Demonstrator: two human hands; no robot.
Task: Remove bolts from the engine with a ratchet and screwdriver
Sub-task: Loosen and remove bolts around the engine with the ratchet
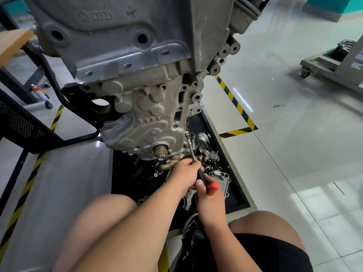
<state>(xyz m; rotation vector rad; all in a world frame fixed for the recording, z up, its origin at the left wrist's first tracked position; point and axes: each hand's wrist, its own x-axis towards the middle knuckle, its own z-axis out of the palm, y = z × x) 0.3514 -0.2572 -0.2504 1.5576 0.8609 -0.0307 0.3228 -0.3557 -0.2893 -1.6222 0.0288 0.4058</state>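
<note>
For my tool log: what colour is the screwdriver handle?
Screwdriver handle: black, orange-red end; head view.

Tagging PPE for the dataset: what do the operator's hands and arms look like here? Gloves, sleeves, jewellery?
The left hand and right hand are bare, with no gloves. The forearms are uncovered, with no sleeve in frame. No watch, ring or wristband is visible. The only clothing in view is the black shorts.

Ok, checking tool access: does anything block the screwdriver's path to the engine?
Nothing visible does. The screwdriver shaft runs clear from the left hand up to the engine; loose parts lie below it.
</note>
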